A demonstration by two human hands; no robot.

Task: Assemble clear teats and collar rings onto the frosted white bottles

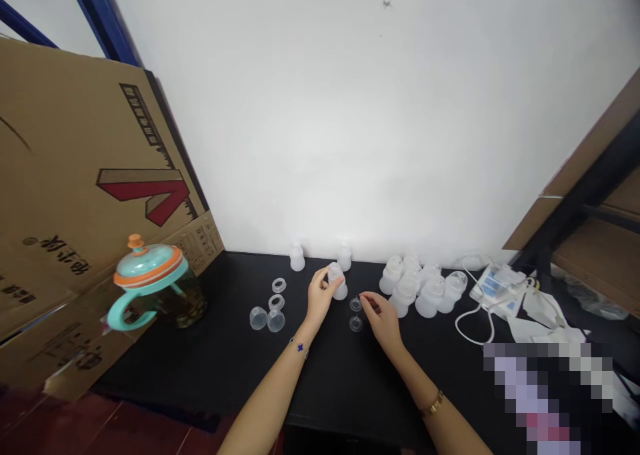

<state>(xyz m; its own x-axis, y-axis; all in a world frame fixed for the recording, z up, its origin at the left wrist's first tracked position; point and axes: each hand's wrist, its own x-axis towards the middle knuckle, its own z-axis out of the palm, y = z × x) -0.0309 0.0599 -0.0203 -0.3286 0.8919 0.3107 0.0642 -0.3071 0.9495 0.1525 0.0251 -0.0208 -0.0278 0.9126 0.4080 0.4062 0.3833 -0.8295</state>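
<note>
My left hand (321,291) is closed around the neck of a small frosted baby bottle (341,291) standing on the black table. Just to its right, the fingertips of my right hand (383,318) pinch the tip of a clear silicone nipple (355,304). A second clear nipple (356,323) lies in front of that one. Left of my left hand are two white collar rings (277,302) and two clear domed caps (258,318). Two more frosted bottles (297,257) stand against the wall behind my hands.
Several capped bottles (427,298) are grouped on the right. Beyond them lie a white cable (467,335) and papers (545,318). A large lidded jug (150,281) with a turquoise handle stands at the left, before cardboard boxes (65,175). The white wall (340,128) bounds the table's back.
</note>
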